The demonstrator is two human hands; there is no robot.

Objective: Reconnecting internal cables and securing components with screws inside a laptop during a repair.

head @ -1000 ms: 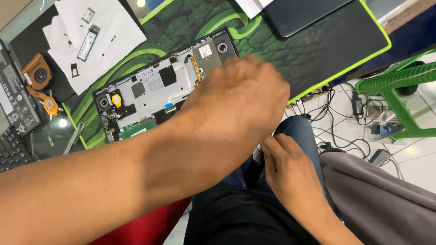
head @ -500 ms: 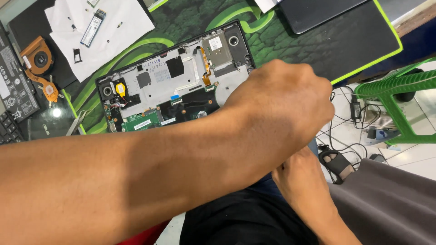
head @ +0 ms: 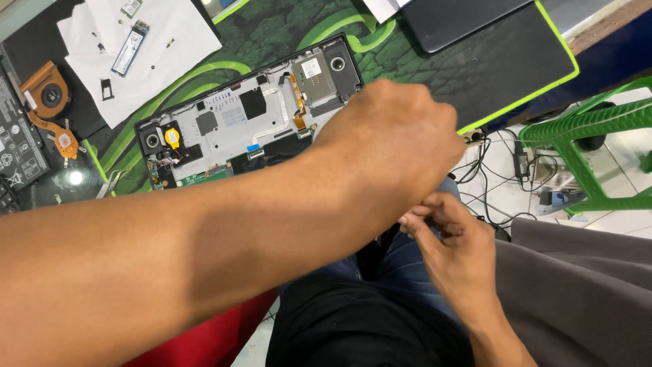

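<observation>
My left forearm crosses the view from the lower left, and my left hand (head: 394, 139) hangs curled, back up, past the front edge of the table. Its fingers are hidden beneath it. My right hand (head: 451, 248) comes up from my lap just below it, fingertips pinched together and touching the underside of my left hand. Whether anything small lies between them is hidden. Behind my left arm an opened laptop base (head: 231, 126) lies on a green and black desk mat (head: 421, 68), with its board, ribbon cables and a yellow coin cell exposed.
A white paper sheet (head: 156, 61) at the back left carries a memory stick (head: 129, 47) and small parts. A copper fan with heat pipe (head: 49, 102) and a black battery (head: 17, 153) lie left. A closed dark laptop (head: 462, 20) sits behind. Green plastic chair (head: 591, 129) and floor cables (head: 499, 180) are to the right.
My left hand has shifted right, off the laptop base and past the table edge. My right hand has risen from my lap and now meets it with pinched fingers.
</observation>
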